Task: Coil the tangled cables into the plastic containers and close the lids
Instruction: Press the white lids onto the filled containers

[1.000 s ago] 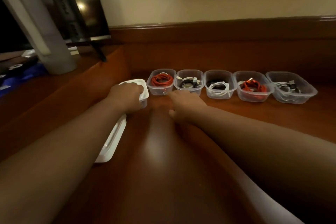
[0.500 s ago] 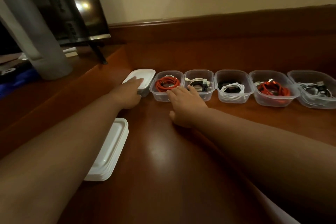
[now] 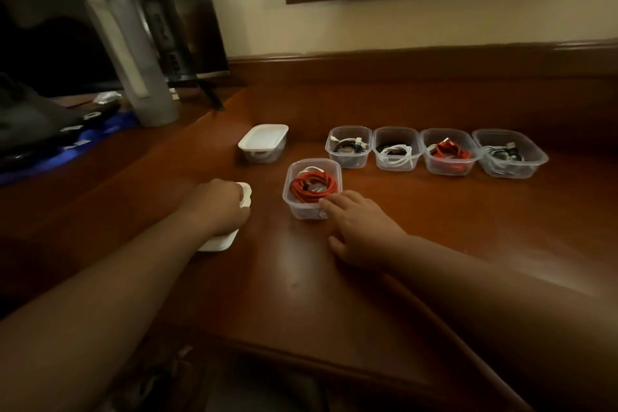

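Observation:
A clear container (image 3: 312, 189) with a coiled red cable (image 3: 313, 186) stands pulled forward on the wooden desk. My right hand (image 3: 359, 227) touches its near right side with its fingertips. My left hand (image 3: 219, 206) grips the far end of a stack of white lids (image 3: 219, 242), which my hand and wrist mostly hide. A lidded container (image 3: 264, 143) stands at the back left. Several open containers (image 3: 349, 146) (image 3: 396, 152) (image 3: 449, 151) (image 3: 510, 152) with coiled cables form a row at the back right.
A tall grey cylinder (image 3: 133, 53) and a dark screen (image 3: 180, 10) stand at the back left, with dark and blue items (image 3: 67, 140) beside them. The desk's front edge (image 3: 317, 361) runs below my arms. A raised wooden ledge (image 3: 418, 58) backs the desk.
The red-cable container has come forward out of the row, with my right hand on it. My left hand left the lidded container and now holds the lid stack.

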The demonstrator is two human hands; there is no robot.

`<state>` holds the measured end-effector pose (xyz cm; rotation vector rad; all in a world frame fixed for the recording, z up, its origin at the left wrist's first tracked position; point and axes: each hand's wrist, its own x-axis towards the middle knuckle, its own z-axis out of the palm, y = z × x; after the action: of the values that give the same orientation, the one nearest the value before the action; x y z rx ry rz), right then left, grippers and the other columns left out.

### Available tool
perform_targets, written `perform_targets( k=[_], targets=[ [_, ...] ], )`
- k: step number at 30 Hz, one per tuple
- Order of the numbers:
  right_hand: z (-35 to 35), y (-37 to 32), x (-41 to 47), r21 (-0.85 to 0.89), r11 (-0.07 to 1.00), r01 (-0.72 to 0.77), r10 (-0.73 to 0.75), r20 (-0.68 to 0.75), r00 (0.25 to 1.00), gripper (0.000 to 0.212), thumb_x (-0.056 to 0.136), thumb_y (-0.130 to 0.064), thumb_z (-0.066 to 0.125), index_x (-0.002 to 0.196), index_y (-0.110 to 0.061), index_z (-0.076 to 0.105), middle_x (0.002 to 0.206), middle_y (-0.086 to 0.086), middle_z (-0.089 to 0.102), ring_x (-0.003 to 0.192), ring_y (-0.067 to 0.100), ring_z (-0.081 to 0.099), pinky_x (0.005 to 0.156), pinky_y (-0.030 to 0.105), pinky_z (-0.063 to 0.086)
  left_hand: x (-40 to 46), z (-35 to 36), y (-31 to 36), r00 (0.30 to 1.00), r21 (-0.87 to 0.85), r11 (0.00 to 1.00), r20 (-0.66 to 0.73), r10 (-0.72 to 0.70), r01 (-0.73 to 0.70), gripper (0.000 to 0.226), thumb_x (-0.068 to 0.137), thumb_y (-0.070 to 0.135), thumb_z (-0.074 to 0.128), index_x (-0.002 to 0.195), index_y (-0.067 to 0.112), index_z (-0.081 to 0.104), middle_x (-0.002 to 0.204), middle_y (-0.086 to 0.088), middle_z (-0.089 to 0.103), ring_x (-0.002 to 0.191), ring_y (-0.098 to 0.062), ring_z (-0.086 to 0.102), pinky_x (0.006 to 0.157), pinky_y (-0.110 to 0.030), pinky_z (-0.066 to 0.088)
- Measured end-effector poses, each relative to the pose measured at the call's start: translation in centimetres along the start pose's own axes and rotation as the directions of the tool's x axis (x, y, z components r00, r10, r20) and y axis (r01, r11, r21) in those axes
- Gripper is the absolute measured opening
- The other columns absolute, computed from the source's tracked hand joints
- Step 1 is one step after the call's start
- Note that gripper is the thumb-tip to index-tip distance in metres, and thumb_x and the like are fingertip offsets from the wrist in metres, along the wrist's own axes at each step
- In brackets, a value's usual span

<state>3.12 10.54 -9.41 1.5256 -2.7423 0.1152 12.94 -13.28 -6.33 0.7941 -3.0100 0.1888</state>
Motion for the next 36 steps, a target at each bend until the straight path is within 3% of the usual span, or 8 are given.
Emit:
perform_targets(
  k=[6, 10, 15, 19, 24, 28, 32, 36],
  targets=[
    [-0.9, -2.2, -5.4, 0.018, 0.999, 0.049, -0.048, -0.078, 0.996, 0.056, 0.096, -0.035, 0.052, 0.149, -0.028, 0.037, 0.152, -0.004, 0.039, 0.137, 0.02, 0.029, 0.108, 0.038, 0.032, -3.3, 0.1, 0.3, 1.0, -0.003, 1.0, 0.02, -0.001, 0.001, 0.032, 0.093, 0.02, 0.052, 0.123, 0.017, 0.062, 0.127, -0.009, 0.063, 0.116, -0.027, 0.059, 0.082, -0.03, 0.046],
    [-1.0, -3.0, -8.0, 0.161, 0.981, 0.105, -0.083, -0.139, 0.987, 0.051, 0.095, -0.029, 0.057, 0.145, -0.025, 0.045, 0.149, -0.003, 0.045, 0.136, 0.019, 0.035, 0.111, 0.038, 0.035, -3.7, -0.2, 0.6, 0.999, 0.068, 0.997, 0.023, 0.027, -0.029, 0.017, 0.091, 0.018, 0.052, 0.106, 0.02, 0.059, 0.117, -0.007, 0.065, 0.104, -0.026, 0.062, 0.071, -0.027, 0.04],
    [-0.9, -2.3, -8.9, 0.477, 0.879, -0.02, 0.176, -0.286, 0.942, 0.049, 0.092, -0.023, 0.064, 0.139, -0.025, 0.05, 0.142, -0.004, 0.047, 0.128, 0.012, 0.045, 0.104, 0.029, 0.043, -3.3, 0.2, 0.6, 0.999, 0.109, 0.993, -0.015, 0.039, -0.038, 0.005, 0.089, 0.022, 0.055, 0.093, 0.019, 0.056, 0.109, -0.007, 0.067, 0.09, -0.026, 0.063, 0.071, -0.029, 0.044],
    [-0.4, -0.8, -7.6, 0.592, 0.782, -0.197, 0.37, -0.187, 0.91, 0.061, 0.092, -0.023, 0.065, 0.147, -0.026, 0.039, 0.149, 0.0, 0.038, 0.136, 0.016, 0.038, 0.106, 0.03, 0.038, -2.9, 0.6, 0.3, 0.998, 0.161, 0.986, -0.038, 0.042, -0.035, 0.025, 0.09, 0.024, 0.056, 0.114, 0.016, 0.061, 0.11, -0.005, 0.068, 0.097, -0.026, 0.066, 0.072, -0.03, 0.046],
    [0.0, 0.3, -5.6, 0.666, 0.681, -0.304, 0.447, -0.05, 0.893, 0.074, 0.09, -0.022, 0.068, 0.152, -0.024, 0.028, 0.158, 0.001, 0.027, 0.143, 0.021, 0.031, 0.111, 0.036, 0.035, -3.5, -0.5, 0.9, 0.993, 0.074, 0.997, -0.11, 0.041, -0.033, 0.036, 0.088, 0.024, 0.062, 0.122, 0.015, 0.057, 0.119, -0.009, 0.065, 0.104, -0.03, 0.065, 0.082, -0.036, 0.051],
    [-0.9, 0.5, -5.0, 0.478, 0.829, -0.292, 0.335, -0.006, 0.942, 0.059, 0.098, -0.027, 0.055, 0.152, -0.024, 0.031, 0.16, 0.0, 0.025, 0.145, 0.021, 0.026, 0.114, 0.038, 0.029, -5.2, -2.2, 3.9, 0.97, -0.224, 0.963, -0.222, 0.102, -0.153, 0.029, 0.084, 0.024, 0.063, 0.113, 0.02, 0.061, 0.117, -0.008, 0.067, 0.101, -0.03, 0.064, 0.078, -0.034, 0.049],
    [-1.3, 1.1, -5.9, 0.16, 0.956, -0.244, 0.253, -0.037, 0.967, 0.051, 0.099, -0.042, 0.05, 0.148, -0.03, 0.04, 0.163, 0.0, 0.02, 0.149, 0.022, 0.018, 0.119, 0.047, 0.022, -6.9, -2.8, 7.2, 0.927, -0.353, 0.874, -0.29, 0.238, -0.335, 0.027, 0.084, 0.018, 0.063, 0.111, 0.021, 0.063, 0.114, -0.006, 0.066, 0.095, -0.022, 0.062, 0.068, -0.029, 0.046],
    [-1.0, 1.2, -8.4, 0.086, 0.984, -0.159, 0.173, -0.192, 0.966, 0.039, 0.096, -0.05, 0.052, 0.131, -0.035, 0.057, 0.144, -0.007, 0.049, 0.134, 0.015, 0.038, 0.112, 0.041, 0.023, -7.4, -2.3, 9.1, 0.884, -0.435, 0.779, -0.339, 0.324, -0.452, 0.024, 0.084, 0.014, 0.062, 0.108, 0.021, 0.064, 0.097, 0.002, 0.062, 0.081, -0.013, 0.058, 0.066, -0.028, 0.052]
  ],
)
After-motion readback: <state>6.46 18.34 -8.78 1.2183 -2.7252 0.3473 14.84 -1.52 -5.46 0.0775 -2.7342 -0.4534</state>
